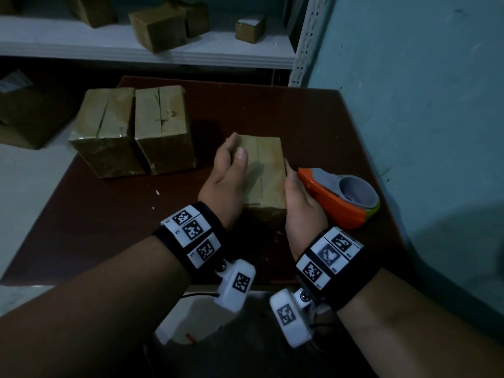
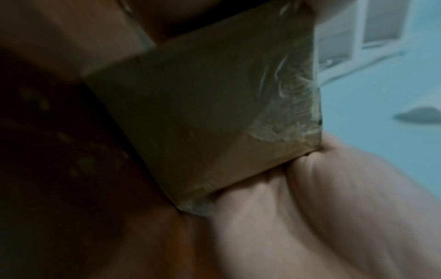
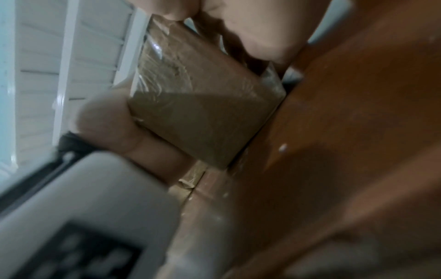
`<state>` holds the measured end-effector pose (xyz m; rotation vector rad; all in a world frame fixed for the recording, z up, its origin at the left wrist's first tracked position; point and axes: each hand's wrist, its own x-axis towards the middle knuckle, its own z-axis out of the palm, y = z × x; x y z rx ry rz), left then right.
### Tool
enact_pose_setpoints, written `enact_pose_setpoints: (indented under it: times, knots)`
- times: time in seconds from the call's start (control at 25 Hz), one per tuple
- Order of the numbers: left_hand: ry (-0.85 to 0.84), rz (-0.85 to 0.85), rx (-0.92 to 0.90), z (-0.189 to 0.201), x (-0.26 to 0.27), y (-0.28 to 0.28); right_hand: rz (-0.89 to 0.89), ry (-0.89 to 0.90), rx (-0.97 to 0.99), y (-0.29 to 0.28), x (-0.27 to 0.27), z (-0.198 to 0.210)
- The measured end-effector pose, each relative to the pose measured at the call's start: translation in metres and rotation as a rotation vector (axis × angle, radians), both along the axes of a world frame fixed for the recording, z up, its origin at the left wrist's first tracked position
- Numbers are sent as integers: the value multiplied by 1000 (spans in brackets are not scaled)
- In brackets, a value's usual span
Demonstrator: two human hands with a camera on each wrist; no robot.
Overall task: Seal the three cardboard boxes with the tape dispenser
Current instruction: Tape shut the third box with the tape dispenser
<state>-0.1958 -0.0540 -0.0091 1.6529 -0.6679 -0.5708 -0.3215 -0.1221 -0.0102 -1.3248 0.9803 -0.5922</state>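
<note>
Both hands hold a small cardboard box standing in the middle of the brown table. My left hand grips its left side, thumb lying on top. My right hand clasps the right side, its fingers hidden below. In the left wrist view the box shows wrinkled clear tape on one face, and the right wrist view shows the box pinched between both hands. The orange and grey tape dispenser lies on the table just right of my right hand, untouched. Two more boxes stand side by side at the back left.
Behind the table, a white shelf carries several small cartons. A teal wall runs close along the table's right edge. An open carton sits on the floor at the left.
</note>
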Motion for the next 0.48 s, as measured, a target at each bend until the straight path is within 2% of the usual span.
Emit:
enact_pose_setpoints:
  times: [0.12,0.2,0.32,0.48]
  knots:
    - [-15,57,-5,-8,2,-1,-5,-81,89,4,9,-16]
    - [-136,42,58,-14,4,-3,18,-105,146,0,9,-23]
    - [53,-2,3,-4,4,0,171,-104,159,0,5,-15]
    - [106,-110,53,6,7,5,214,-143,152,-6,0,-16]
